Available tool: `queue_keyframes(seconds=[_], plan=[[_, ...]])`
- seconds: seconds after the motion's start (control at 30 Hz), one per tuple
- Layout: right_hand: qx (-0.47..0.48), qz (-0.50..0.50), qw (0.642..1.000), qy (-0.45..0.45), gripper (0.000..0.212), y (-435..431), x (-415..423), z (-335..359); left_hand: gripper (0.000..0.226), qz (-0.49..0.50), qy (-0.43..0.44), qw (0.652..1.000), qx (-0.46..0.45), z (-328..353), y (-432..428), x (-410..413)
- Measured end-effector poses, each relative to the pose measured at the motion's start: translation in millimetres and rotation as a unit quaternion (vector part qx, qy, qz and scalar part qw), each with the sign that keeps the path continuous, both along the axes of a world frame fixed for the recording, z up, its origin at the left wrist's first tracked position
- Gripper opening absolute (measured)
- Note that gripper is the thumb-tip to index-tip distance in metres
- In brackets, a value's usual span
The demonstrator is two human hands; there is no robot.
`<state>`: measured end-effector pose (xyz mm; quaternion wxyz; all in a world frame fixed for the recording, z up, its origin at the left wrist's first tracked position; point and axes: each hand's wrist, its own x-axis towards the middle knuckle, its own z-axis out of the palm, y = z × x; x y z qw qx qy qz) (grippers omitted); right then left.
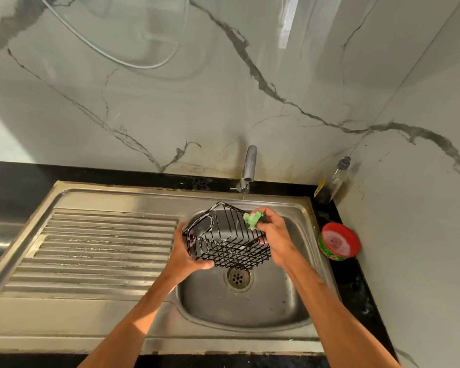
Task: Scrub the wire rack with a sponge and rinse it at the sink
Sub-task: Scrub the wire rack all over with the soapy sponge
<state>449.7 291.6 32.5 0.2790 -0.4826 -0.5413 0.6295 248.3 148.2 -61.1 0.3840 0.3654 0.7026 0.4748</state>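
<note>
You've got the black wire rack (pixel 237 254) up off the steel, tilted, held in the air over the stainless steel sink basin (pixel 250 306), right above the round drain (pixel 237 277). White suds cling to its wires. Your left hand (pixel 184 251) cups it from the left and underneath, fingers curled round the end with the oval wire loop. Your right hand (pixel 274 235) is at the rack's far right rim, fingers bunched tight on a crumpled green sponge (pixel 251 220) that presses against the top wires.

Just behind the rack a thin stream of water (pixel 243 195) drops from the chrome tap (pixel 250 163), falling close to the back edge; whether it hits the wires, I can't tell.

To the left lies the ribbed steel drainboard (pixel 104 248), wet in its grooves. On the black countertop (pixel 353 285) to the right sits a round green tub with a red lid (pixel 339 241), near the basin's edge. Further back in the corner stands a clear bottle with a grey pump top (pixel 333 179). Behind it all rises the white marble wall with grey veins (pixel 197 115), a pale hose (pixel 112 55) looping across it.
</note>
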Motion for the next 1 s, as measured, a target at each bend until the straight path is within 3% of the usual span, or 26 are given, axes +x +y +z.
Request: queue_keyframes(seconds=[0.07, 0.17, 0.37, 0.47, 0.5, 0.6, 0.73, 0.87, 1.0], plan=[[0.025, 0.001, 1.0, -0.011, 0.037, -1, -1, 3, 0.154, -0.024, 0.066, 0.998, 0.007, 3, 5, 1], [0.053, 0.011, 0.998, -0.024, 0.034, -4, -2, 7, 0.141, -0.06, 0.163, 0.984, 0.037, 26, 21, 15], [0.148, 0.042, 0.985, -0.075, 0.028, -7, 1, 6, 0.112, -0.029, 0.174, 0.983, 0.058, 36, 41, 23], [0.319, -0.008, 0.921, -0.226, 0.032, 2, 3, 5, 0.113, -0.025, 0.198, 0.978, 0.069, 34, 40, 27], [0.357, -0.037, 0.902, -0.239, 0.034, 1, 0, 6, 0.113, -0.024, 0.203, 0.976, 0.077, 33, 40, 28], [0.435, 0.01, 0.881, -0.186, 0.032, -19, -30, 13, 0.112, -0.038, 0.207, 0.973, 0.094, 36, 43, 32], [0.561, 0.127, 0.791, -0.206, 0.042, -35, -42, 3, 0.112, -0.041, 0.17, 0.979, 0.106, 37, 41, 31], [0.513, 0.025, 0.823, -0.242, 0.044, -11, -25, -4, 0.113, -0.026, 0.157, 0.983, 0.09, 36, 38, 26], [0.614, 0.145, 0.756, -0.178, 0.04, -49, -47, -5, 0.108, -0.016, 0.14, 0.985, 0.103, 32, 42, 20]])
